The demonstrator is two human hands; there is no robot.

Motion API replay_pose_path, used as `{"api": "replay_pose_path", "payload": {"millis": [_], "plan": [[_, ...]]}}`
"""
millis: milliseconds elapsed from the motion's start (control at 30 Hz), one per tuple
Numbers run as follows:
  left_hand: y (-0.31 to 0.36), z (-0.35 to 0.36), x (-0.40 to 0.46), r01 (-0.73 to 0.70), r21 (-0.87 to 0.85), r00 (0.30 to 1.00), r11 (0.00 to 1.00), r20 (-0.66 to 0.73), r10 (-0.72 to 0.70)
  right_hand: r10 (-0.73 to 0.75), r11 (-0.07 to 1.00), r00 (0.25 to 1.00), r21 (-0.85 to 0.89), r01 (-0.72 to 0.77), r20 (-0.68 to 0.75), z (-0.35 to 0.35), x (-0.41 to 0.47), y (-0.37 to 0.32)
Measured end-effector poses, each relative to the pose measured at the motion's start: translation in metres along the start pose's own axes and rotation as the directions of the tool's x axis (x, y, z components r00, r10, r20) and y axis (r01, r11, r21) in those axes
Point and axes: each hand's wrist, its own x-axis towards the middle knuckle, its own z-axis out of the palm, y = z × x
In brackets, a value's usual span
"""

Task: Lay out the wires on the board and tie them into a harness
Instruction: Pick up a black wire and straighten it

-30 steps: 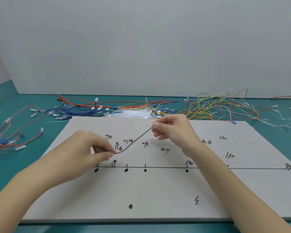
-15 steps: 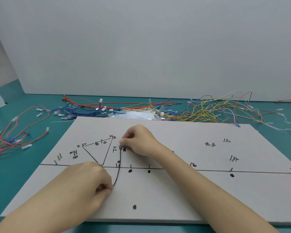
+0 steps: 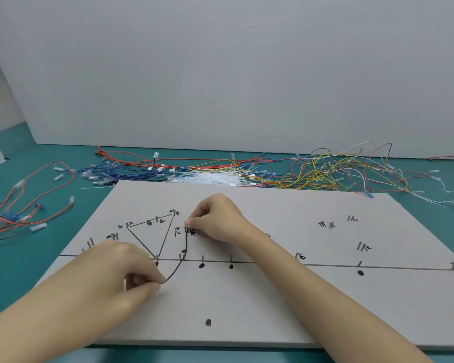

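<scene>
Bright, even overhead light, faint soft shadows, no glare; wide-angle bending at edges, slightly soft detail.

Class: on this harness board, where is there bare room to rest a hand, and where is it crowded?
Free: the board below the ruled line, between the two forearms, and its far strip behind the right hand. Crowded: the pins and black wire near the left hand, and the loose wires beyond the board.

The board (image 3: 273, 305) lies on the bench (image 3: 24, 263) — loose wires (image 3: 325, 171) heaped behind it, more wires (image 3: 19, 213) to its left. On the board, one wire (image 3: 180, 260) runs from the left hand (image 3: 121, 273) back to the right hand (image 3: 215, 218).
</scene>
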Motion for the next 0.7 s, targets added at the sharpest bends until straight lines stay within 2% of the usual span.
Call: {"api": "replay_pose_path", "payload": {"millis": [133, 433, 600, 700], "plan": [[-0.001, 0.002, 0.002, 0.002, -0.009, 0.999, 1.000, 0.037, -0.001, 0.042, 0.997, 0.999, 0.064, -0.043, 0.004, -0.003, 0.000, -0.001], [-0.003, -0.010, -0.005, 0.020, -0.089, 0.997, 0.996, -0.074, -0.027, 0.056, 0.992, 0.998, 0.108, -0.060, 0.039, -0.004, 0.002, -0.001], [-0.001, 0.004, -0.007, 0.021, -0.123, 1.000, 0.992, 0.010, -0.019, 0.047, 0.993, 0.999, 0.105, -0.049, 0.022, -0.003, 0.002, 0.000], [0.003, 0.008, -0.005, 0.002, -0.163, 0.999, 0.987, -0.036, -0.008, 0.050, 0.993, 0.999, 0.105, -0.051, 0.011, -0.002, 0.002, 0.001]]}}
